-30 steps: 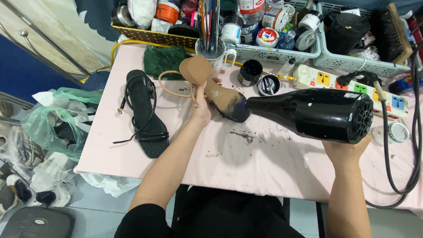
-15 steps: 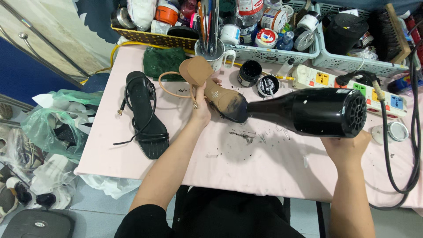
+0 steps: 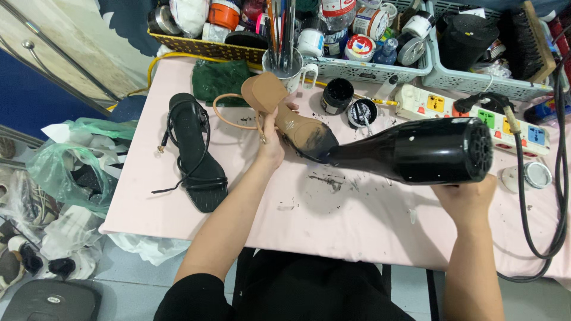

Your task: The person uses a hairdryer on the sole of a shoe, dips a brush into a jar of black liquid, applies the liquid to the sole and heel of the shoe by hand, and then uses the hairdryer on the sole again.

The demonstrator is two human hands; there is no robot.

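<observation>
Pink table (image 3: 369, 232), hair dryer (image 3: 416, 150) unmoved.

Tan block-heel sandal (image 3: 279, 110), sole darkened black at the toe. Glossy black hair dryer (image 3: 416, 151). Black strappy flat sandal (image 3: 193, 154). Pale pink table cover (image 3: 333, 220), flecked black. White power strip (image 3: 476, 116) with yellow, orange, green and blue switches.

Viewpoint: head-worn camera, above the seated person.
Direction: faces steeply down and forward across the pink table (image 3: 357, 220) towards the baskets (image 3: 380, 68).
Nearness: close, arm's reach.
Views: one only.
</observation>
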